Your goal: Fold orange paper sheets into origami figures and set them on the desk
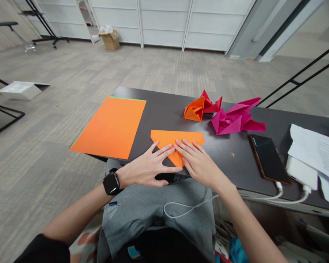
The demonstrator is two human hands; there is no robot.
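Partly folded orange paper (167,136) lay at the table (164,109) edge beneath left hand (146,168), fingers spread, and right hand (200,163), fingers slightly apart. Magenta origami (235,123) appeared finished; large orange sheet (112,128) lay unfolded.

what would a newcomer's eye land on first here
Probably the magenta origami, right of centre on the dark table. Next, the large orange sheet at the table's left end, then the folded paper partly under the left hand and right hand at the near edge.

Folded paper (178,136) on dark table (164,111)
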